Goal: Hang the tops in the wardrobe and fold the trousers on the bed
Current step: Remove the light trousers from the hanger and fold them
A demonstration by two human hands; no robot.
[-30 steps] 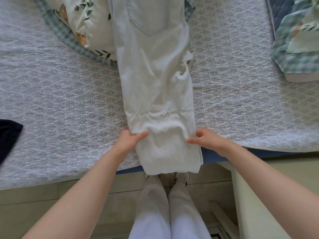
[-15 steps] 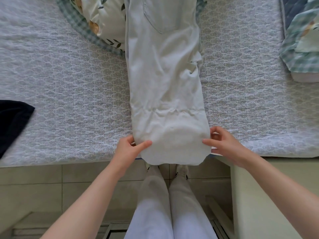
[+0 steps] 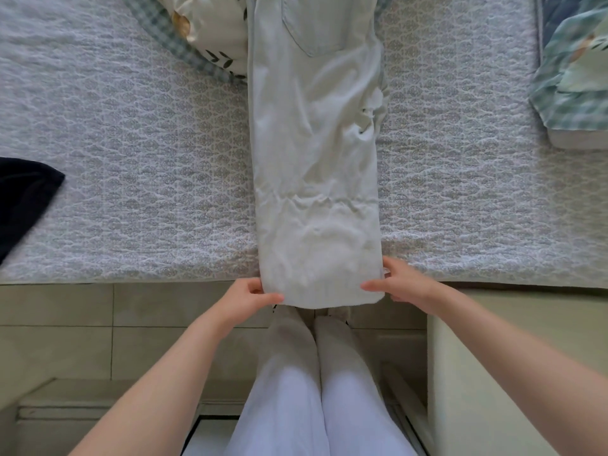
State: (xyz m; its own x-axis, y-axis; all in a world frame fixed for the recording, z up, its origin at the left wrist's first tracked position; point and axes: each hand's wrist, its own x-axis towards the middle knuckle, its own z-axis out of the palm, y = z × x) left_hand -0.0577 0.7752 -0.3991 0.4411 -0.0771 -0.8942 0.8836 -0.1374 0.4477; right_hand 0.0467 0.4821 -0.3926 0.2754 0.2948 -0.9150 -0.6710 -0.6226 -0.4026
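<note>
Trousers: we see pale cream trousers (image 3: 316, 143) lying lengthwise on the bed (image 3: 131, 159), one leg stacked on the other. The back pocket (image 3: 319, 24) is at the far end, and the near end just overhangs the bed's edge.
How they will handle: we judge them light and soft, of a denim-like cloth with a little body. They will drape and sag when lifted, and the two stacked layers can slide apart. A wrinkled band crosses the legs a little above the near end.
Where to take hold: we think the two near corners are best, pinched through both layers so that the end rises level and the fold lands square.
Left hand: our left hand (image 3: 245, 299) pinches the near left corner, thumb on top and fingers curled under the cloth.
Right hand: our right hand (image 3: 406, 287) grips the near right corner, thumb laid over the top face and fingers along the side edge.
Arm pose: both forearms reach forward from below and converge on the trouser end, with the wrists low at the bed's edge.
Next move, as we judge it: carry the near end up towards the pocket.
Nearby: a dark garment (image 3: 23, 199) lies at the left edge of the bed. Floral bedding (image 3: 210, 24) touches the trousers at the far left, and a checked cover (image 3: 572, 93) lies well apart at the right.
</note>
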